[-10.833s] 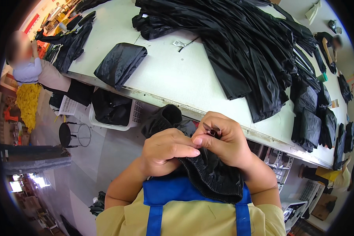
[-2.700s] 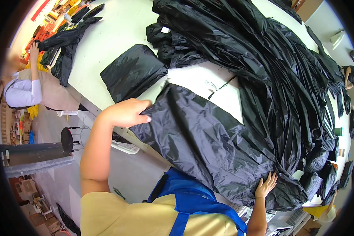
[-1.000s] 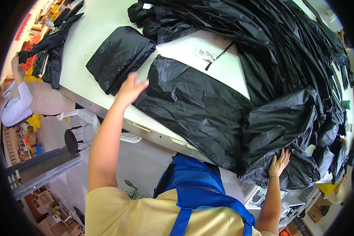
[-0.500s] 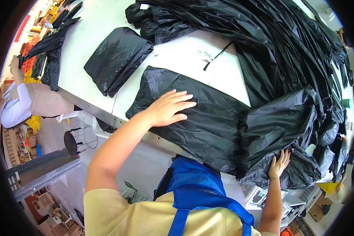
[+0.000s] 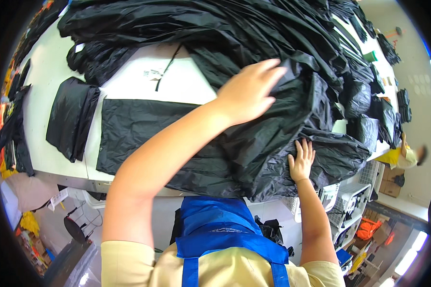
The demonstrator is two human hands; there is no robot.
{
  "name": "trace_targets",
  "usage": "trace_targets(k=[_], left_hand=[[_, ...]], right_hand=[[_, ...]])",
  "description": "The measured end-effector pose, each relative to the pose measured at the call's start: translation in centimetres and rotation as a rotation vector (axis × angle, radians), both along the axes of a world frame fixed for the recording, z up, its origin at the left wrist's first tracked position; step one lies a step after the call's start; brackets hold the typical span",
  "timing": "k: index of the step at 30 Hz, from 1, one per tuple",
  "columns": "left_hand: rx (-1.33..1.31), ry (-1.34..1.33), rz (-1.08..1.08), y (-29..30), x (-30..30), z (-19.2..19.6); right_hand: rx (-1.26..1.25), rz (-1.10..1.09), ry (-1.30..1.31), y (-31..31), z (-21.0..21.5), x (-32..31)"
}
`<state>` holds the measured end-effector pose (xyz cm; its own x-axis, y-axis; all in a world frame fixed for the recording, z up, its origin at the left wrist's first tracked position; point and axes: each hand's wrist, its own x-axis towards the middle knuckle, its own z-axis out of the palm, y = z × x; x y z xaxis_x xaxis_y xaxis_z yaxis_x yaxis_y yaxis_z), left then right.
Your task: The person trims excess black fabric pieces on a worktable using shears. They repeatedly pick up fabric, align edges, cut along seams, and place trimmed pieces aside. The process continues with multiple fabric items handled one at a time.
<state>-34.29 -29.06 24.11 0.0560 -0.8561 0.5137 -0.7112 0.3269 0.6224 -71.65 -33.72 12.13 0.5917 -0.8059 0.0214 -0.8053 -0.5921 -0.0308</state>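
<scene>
both hands flat on the black garment

the left hand [image 5: 248, 91] reaches across the white table [image 5: 43, 119], fingers spread and loosely curved, palm down on a raised fold of the black nylon garment [image 5: 254, 143]; it presses the cloth and grips nothing. under and just past those fingertips the fabric bunches into crumpled ridges. to the near left of the fingers the same garment lies smoothed out in a flat rectangular panel [image 5: 139, 129], running to the table's front edge. beyond the fingertips sits a big heap of black garments [image 5: 215, 28], covering the far side of the table. the right hand [image 5: 300, 160] lies open too, fingers fanned and pointing away, flat on the garment's bunched right end near the table's edge. far out to the left of the left hand, a folded black piece [image 5: 72, 117] rests apart. between it and the heap, a small printed tag with a black cord [image 5: 159, 71] lies on bare tabletop.
</scene>
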Motion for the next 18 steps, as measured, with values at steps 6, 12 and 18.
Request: trace_targets(k=[6,12,18], left_hand=[[0.079,-0.364,0.004,-15.7,-8.9,1.9],[0.496,-0.780,0.295,-16.6,-3.5,-0.2],[0.423,0.138,-0.158,-5.8,5.7,8.9]], right_hand=[[0.005,0.020,-0.041,0.0,0.6,0.7],[0.005,0.034,-0.083,0.0,0.8,1.4],[-0.005,-0.039,-0.074,0.1,1.1,-0.3]])
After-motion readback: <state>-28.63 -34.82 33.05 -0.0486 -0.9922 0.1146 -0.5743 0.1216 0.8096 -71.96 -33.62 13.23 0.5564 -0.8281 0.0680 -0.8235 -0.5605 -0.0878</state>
